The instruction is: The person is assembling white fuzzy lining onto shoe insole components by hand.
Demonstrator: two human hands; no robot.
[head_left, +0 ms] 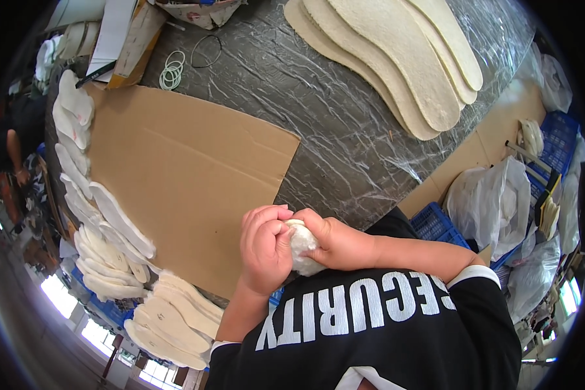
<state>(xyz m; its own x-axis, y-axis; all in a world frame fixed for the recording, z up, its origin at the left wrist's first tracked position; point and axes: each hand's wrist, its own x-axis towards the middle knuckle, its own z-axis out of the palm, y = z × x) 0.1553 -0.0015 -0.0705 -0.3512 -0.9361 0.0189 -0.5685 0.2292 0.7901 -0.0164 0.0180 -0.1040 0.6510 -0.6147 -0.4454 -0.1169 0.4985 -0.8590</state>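
Note:
Close to my body, at the table's near edge, both hands are closed round a whitish fleecy insole (303, 248). It looks bent or folded, and much of it is hidden by my fingers. My left hand (262, 250) wraps its left side, fingers curled over the top. My right hand (340, 243) grips it from the right, with the thumb along the upper edge. Under and beyond my left hand lies a flat sheet of brown cardboard (188, 169).
A fanned stack of large cream insoles (396, 58) lies on the plastic-covered table (260, 84), far right. White insoles (120, 218) line the left edge; more cream ones (175, 318) sit lower left. Pale green rings (171, 70) lie far left. Plastic bags (491, 205) and blue crates (437, 224) stand right.

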